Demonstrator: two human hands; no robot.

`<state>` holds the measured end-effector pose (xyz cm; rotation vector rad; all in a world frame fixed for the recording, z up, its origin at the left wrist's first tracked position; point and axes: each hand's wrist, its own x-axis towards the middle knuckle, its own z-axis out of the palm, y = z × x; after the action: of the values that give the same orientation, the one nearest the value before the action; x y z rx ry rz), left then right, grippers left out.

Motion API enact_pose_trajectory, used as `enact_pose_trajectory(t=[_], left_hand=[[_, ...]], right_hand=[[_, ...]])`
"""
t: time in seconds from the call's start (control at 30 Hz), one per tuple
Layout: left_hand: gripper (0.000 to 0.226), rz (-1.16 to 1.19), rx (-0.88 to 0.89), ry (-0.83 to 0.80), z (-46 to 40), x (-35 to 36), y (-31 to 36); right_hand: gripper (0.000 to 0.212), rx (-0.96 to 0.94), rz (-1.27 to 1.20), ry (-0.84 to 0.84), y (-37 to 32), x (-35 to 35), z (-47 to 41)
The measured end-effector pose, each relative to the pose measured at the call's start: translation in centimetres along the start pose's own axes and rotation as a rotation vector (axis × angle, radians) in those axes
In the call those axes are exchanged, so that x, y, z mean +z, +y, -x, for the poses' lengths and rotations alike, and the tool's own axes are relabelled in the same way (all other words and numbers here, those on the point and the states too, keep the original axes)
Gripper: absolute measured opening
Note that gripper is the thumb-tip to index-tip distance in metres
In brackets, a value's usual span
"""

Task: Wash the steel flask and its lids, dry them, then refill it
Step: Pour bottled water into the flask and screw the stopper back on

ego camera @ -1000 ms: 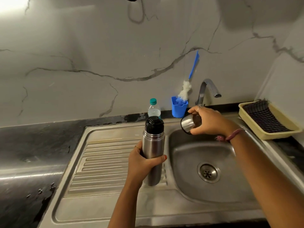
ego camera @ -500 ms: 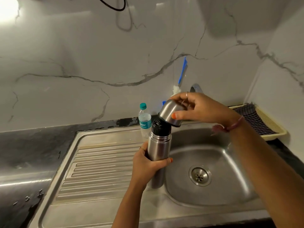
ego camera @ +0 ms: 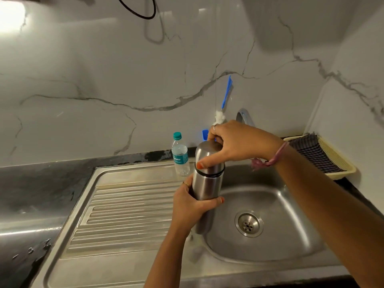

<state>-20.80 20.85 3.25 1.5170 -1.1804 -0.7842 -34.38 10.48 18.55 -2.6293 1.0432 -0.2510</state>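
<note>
Tap (ego camera: 244, 117) mostly behind right hand (ego camera: 239, 142)

Open sink basin (ego camera: 276, 204) right of flask (ego camera: 205, 183); water bottle (ego camera: 180, 156) crowds behind it.

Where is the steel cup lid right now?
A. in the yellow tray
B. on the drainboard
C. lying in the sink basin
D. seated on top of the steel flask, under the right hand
D: the right hand grips the steel cup lid seated atop the steel flask, which the left hand holds.
</note>
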Motion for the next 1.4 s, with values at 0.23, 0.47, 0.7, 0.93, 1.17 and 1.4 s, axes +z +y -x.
enact_pose_trajectory(t=[0.23,0.47,0.7,0.93,1.17,1.4], left_hand=[[0.067,-0.016,0.006,-0.006,0.0,0.1,-0.3],[0.068,-0.036,0.01,-0.008,0.1,0.5,-0.4],[0.067,-0.03,-0.004,-0.01,-0.1,0.3,-0.7],[0.069,-0.068,0.003,-0.017,-0.4,0.0,-1.0],[0.068,-0.038,-0.009,-0.014,-0.3,-0.3,-1.2],[0.063,0.028,-0.064,0.007,-0.4,-1.1,-1.4]], right_hand=[[0.086,-0.099,-0.239,-0.33,1.0,-2.3,1.0],[0.059,-0.036,-0.131,-0.153,0.5,-1.4,0.5],[0.085,0.031,-0.077,-0.282,0.2,-1.4,0.5],[0.059,-0.051,-0.002,-0.224,-0.1,-1.8,-0.3],[0.074,-0.088,-0.14,-0.441,0.1,-3.3,0.2],[0.066,-0.034,0.016,-0.179,1.5,-1.7,-0.4]])
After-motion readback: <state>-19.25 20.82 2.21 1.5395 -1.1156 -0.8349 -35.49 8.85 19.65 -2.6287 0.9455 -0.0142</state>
